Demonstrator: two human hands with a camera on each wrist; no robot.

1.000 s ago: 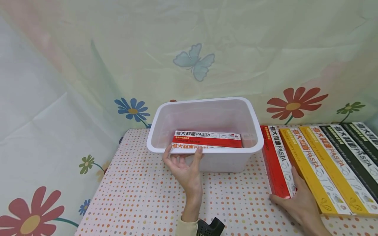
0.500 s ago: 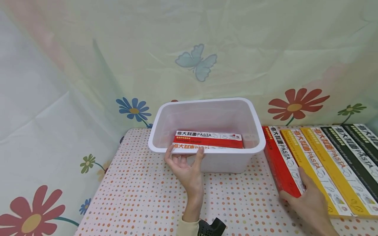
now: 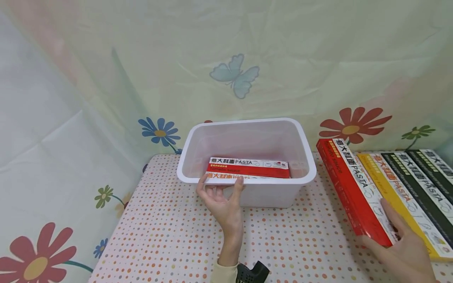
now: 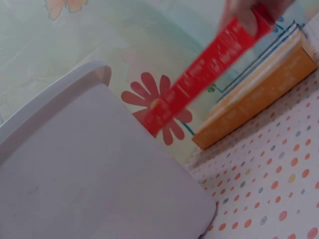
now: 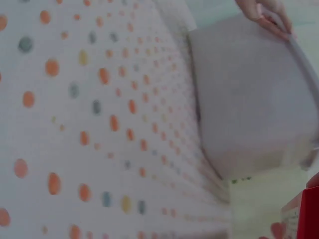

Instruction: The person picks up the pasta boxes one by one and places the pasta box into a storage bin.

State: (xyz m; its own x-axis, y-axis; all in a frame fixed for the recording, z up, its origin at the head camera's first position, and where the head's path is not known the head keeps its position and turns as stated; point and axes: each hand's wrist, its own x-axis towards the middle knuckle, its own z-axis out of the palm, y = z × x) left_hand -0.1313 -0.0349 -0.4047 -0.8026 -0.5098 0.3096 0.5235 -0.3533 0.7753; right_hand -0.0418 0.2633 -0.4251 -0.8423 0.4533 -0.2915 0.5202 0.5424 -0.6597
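Note:
My left hand [image 3: 221,208] grips the front rim of a white plastic bin [image 3: 272,196], thumb over the edge and fingers beneath. Inside the bin lies a red tomato sauce pasta box [image 3: 247,169]; in front of it is another box with orange lettering, mostly hidden by the rim. My right hand [image 3: 403,247] holds a second red pasta box [image 3: 354,192] by its near end, thumb on one side and fingers on the other. That box is tilted, its far end raised off the table. In the left wrist view, the red box [image 4: 204,72] slants beyond the bin wall [image 4: 109,164].
To the right lie a yellow curry sauce pasta box [image 3: 396,188] and two dark green pasta boxes [image 3: 417,184], side by side. A dotted cloth [image 3: 159,228] covers the table. A flower-printed curtain [image 3: 276,78] hangs behind.
My right hand has lifted the red pasta box off the table and shifted it right, so it now covers one of the two yellow boxes. My left hand stays on the rim.

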